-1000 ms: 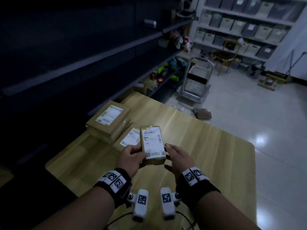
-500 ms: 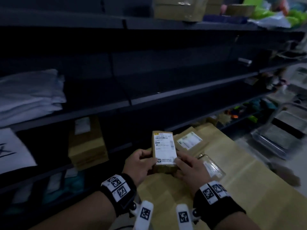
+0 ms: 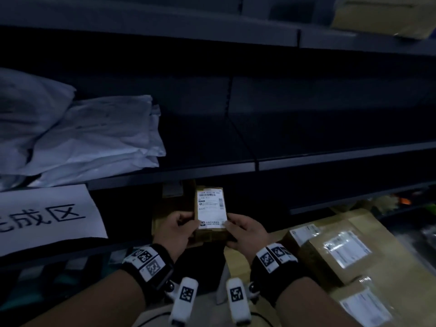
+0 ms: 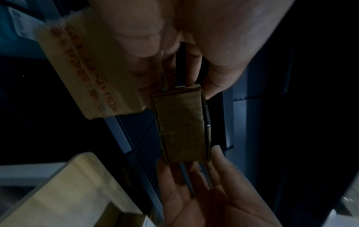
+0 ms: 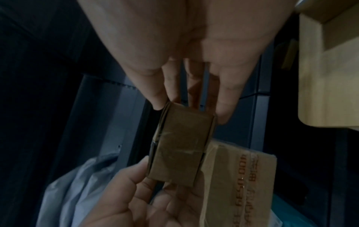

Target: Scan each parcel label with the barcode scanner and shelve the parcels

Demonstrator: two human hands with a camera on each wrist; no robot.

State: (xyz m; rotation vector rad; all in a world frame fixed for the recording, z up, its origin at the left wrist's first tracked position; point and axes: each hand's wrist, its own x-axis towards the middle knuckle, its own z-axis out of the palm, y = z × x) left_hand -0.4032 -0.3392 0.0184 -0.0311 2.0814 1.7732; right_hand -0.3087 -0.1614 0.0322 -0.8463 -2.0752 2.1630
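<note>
Your 2 hands meet at lower centre of the head view, and both grip the same small parcel (image 3: pixel 211 212). Your left hand (image 3: pixel 175 231) pinches its near left corner, thumb on top; your right hand (image 3: pixel 246 232) pinches the near right corner the same way. The wrist views confirm thumb above and fingers beneath on each side.

The parcel is in the air, not resting on anything, held just in front of the lower shelf opening. Its white label (image 3: pixel 211 207) faces up toward you, barcode at the far end. The long axis runs away from you, into the shelving.

At lower right, on the bench (image 3: pixel 368 223), at least 3 more labelled parcels (image 3: pixel 335 253) lie unshelved, so most of the work looks undone. No scanner is visible, so I cannot tell whether this parcel has been scanned.

Beyond your hands, another brown box (image 3: pixel 172 208) sits on the lower shelf (image 3: pixel 354 201), so at least 1 looks shelved. Further up at left lie pale folded bags (image 3: pixel 89 138) above a paper sign (image 3: pixel 44 215).
</note>
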